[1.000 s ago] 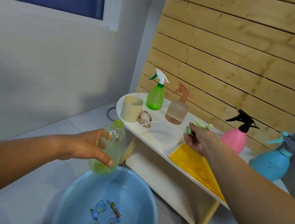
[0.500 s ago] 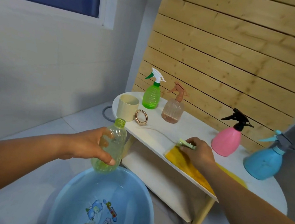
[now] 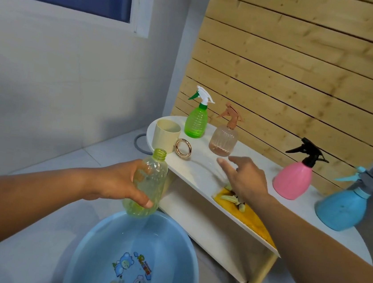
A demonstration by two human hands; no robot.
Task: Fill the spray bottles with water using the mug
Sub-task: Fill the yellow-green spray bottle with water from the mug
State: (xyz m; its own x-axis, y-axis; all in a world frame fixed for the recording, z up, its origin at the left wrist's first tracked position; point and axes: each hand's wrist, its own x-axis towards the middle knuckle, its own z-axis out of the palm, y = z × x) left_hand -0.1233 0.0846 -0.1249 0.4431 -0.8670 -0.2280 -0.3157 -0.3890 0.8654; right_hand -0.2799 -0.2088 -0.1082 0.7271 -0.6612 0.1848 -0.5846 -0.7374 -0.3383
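While left hand (image 3: 116,181) grips uncapped bottle (image 3: 147,183) over basin (image 3: 104,243), right hand (image 3: 244,178) spread open

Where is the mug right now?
In the head view the mug stands upright at the left end of the white table, just left of the gold ring and in front of the green spray bottle; neither hand touches it.

Left hand (image 3: 120,181) curled, gripping; right hand (image 3: 245,179) outstretched, fingers relaxed.

blue basin (image 3: 90,246), cartoon print, lettering unreadable
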